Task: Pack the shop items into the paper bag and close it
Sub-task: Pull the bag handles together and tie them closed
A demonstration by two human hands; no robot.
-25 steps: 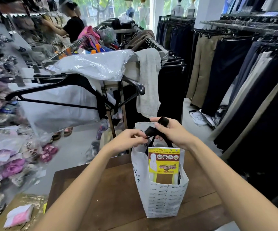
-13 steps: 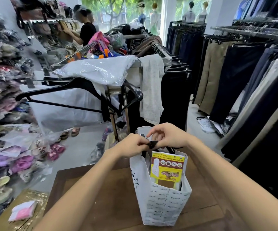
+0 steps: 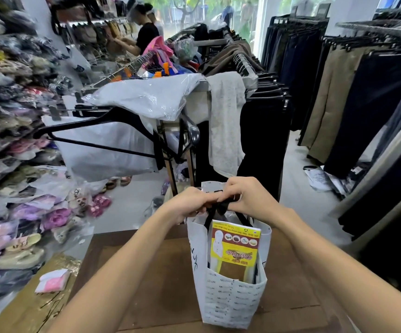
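Note:
A white printed paper bag [image 3: 228,301] stands upright on the brown wooden table [image 3: 151,280]. A yellow and red packet [image 3: 236,248] sticks up inside it, with a clear wrapped item behind. The bag's black ribbon handles [image 3: 218,209] are gathered above its mouth. My left hand [image 3: 189,203] and my right hand [image 3: 247,197] both pinch the ribbon, knuckles close together over the bag's top. The ribbon ends are partly hidden under my fingers.
A clothes rack [image 3: 218,92] with plastic-wrapped garments and black hangers [image 3: 103,131] stands just beyond the table. Piled slippers [image 3: 14,212] fill the left side. A pink and white packet [image 3: 53,281] lies on a gold surface at lower left. Trouser racks [image 3: 362,104] line the right. A person [image 3: 144,37] stands far back.
Both hands have dropped lower and come closer together over the bag's mouth, drawing the black ribbon handles tight. The camera view has shifted slightly.

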